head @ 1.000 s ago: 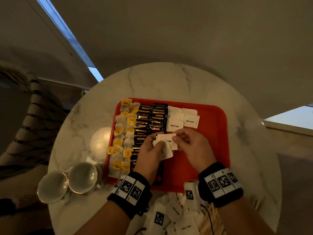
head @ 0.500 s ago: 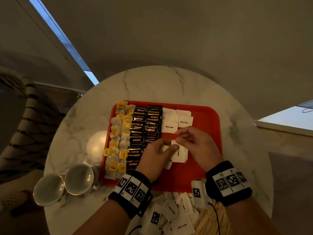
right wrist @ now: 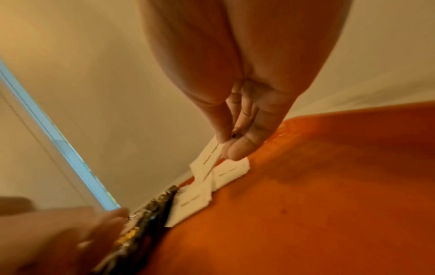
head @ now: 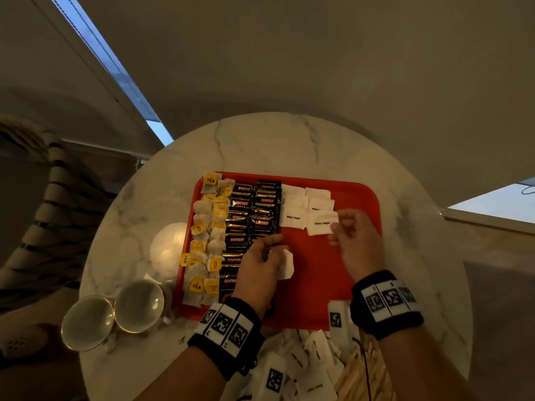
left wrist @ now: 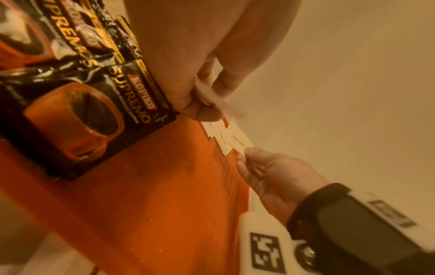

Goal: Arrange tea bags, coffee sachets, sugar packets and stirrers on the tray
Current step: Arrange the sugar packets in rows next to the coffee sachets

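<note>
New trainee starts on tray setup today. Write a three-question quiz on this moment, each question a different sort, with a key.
1. True or false: the right hand pinches a white sugar packet at the near end of the sugar rows on the red tray.
2. What does the left hand hold? A) tea bag B) sugar packets C) stirrer
3. Fill in: the coffee sachets lie between the tea bags and the ____.

Key: 1 true; 2 B; 3 sugar packets.
</note>
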The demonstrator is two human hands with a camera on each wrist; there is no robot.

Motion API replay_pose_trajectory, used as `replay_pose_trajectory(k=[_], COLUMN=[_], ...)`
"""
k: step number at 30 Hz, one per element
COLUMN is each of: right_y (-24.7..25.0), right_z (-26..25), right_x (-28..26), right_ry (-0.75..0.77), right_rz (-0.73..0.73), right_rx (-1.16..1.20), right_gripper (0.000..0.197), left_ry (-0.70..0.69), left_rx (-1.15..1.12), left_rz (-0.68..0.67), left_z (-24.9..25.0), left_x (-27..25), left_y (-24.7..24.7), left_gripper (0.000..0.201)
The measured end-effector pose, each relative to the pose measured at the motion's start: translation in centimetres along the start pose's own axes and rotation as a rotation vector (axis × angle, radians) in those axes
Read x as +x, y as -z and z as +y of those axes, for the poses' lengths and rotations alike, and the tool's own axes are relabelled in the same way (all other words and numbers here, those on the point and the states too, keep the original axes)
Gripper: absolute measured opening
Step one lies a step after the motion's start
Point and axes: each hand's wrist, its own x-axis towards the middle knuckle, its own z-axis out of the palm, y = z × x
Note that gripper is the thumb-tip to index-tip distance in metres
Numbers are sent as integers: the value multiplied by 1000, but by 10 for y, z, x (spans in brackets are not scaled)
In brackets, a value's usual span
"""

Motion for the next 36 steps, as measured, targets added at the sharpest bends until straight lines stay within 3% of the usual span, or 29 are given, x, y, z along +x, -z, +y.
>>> replay_pose_trajectory(k=[4, 12, 15, 21, 28, 36], right_y=[-5, -12, -5, -11, -10, -19], right_z=[10, 16, 6, -13, -4, 8], right_x=[21, 26, 12, -32, -35, -7], right_ry=[-55, -88, -35, 53, 66, -76], right_rz=[95, 126, 136, -307, -413, -209], right_rx=[-75, -67, -65, 46, 1, 35], right_gripper=[15, 27, 25, 18, 5, 14], left_ry=[-8, -56, -41, -33, -26, -121], left_rx=[58, -108, -196, -279, -166, -69], left_rz=[-37, 50, 85, 134, 121, 149], left_z=[2, 9, 9, 6, 7, 17], left_x=[-3, -1, 2, 0, -2, -3], left_y=[5, 7, 7, 0, -1, 7], left_gripper=[39, 22, 21, 16, 18, 14])
